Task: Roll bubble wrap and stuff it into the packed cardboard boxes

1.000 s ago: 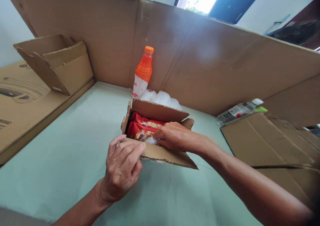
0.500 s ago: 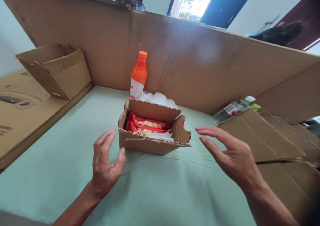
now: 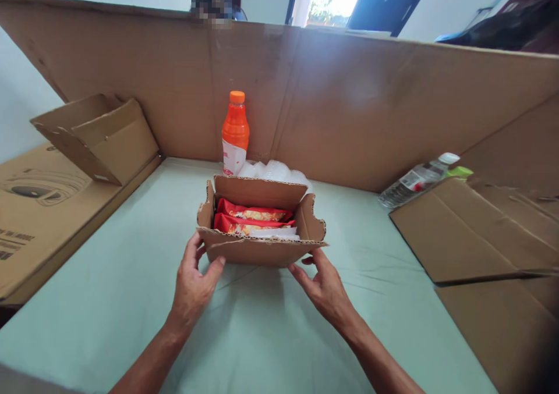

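Hands have closed in on the small cardboard box (image 3: 261, 231) since half a second ago, when both hovered spread and well clear of it, and a second ago the right one was inside the box among the packets while the left pinched the near flap. From the head camera, the only view, the left hand (image 3: 192, 283) now cups the box's near left corner, thumb on the front wall and fingers up along the left side, loosely curved rather than clenched. The right hand (image 3: 325, 286) sits at the near right corner, fingers part open, tips touching or just under the bottom edge; how firmly it grips cannot be told. The box rests on the pale green table cover (image 3: 131, 301), middle of the surface, its flaps standing open, and the red snack packets (image 3: 251, 219) lie in it with a bit of clear plastic wrap (image 3: 277, 235) along the near side. The shift reads as filling being done and the box itself now being taken in hand at both corners. Behind it stand an orange drink bottle (image 3: 235, 132) and a heap of clear plastic (image 3: 273, 170) against the tall cardboard wall (image 3: 371, 109). A clear water bottle (image 3: 417, 180) lies to the right beside flattened cardboard (image 3: 476, 231), and another open carton (image 3: 98, 135) sits far left.
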`<action>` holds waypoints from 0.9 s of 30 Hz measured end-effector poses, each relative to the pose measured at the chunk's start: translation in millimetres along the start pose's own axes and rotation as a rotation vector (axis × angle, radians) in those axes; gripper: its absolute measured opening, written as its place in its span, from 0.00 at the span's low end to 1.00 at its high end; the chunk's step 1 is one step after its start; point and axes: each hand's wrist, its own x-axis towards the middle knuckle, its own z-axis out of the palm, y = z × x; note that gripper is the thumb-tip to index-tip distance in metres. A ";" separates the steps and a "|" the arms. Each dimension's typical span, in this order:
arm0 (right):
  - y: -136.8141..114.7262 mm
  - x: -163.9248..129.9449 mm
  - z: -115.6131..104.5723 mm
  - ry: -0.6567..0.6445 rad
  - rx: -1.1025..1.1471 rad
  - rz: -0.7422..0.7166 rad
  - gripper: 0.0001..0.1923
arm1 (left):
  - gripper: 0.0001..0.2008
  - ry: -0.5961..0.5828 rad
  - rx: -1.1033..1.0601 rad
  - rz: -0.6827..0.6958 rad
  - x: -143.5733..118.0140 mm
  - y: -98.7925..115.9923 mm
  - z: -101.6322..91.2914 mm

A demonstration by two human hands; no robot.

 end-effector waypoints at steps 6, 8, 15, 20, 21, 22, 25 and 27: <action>31.4 -26.0 -22.4 0.104 0.069 0.089 0.22 | 0.28 -0.116 0.240 0.298 -55.0 28.1 6.2; 33.2 -36.7 -21.0 0.106 0.130 0.070 0.22 | 0.30 -0.147 0.312 0.425 -78.0 31.0 -10.7; -11.0 -24.3 36.7 -0.076 0.374 -0.066 0.26 | 0.35 0.011 0.598 0.367 -122.7 -16.3 -100.8; -14.9 -16.8 55.7 -0.093 0.507 -0.032 0.33 | 0.43 0.022 0.488 0.180 -109.4 -13.3 -112.1; -11.8 -17.9 55.2 -0.088 0.503 -0.011 0.33 | 0.44 0.014 0.440 0.174 -102.3 -9.7 -110.5; -8.6 -19.4 53.7 -0.082 0.493 0.009 0.34 | 0.46 0.002 0.405 0.180 -95.0 -6.6 -108.8; -1.9 -22.7 47.8 -0.064 0.451 0.058 0.34 | 0.49 -0.018 0.366 0.208 -77.7 -4.7 -104.9; -0.5 -21.8 47.0 -0.050 0.437 0.075 0.35 | 0.51 -0.034 0.344 0.198 -73.5 -10.1 -103.0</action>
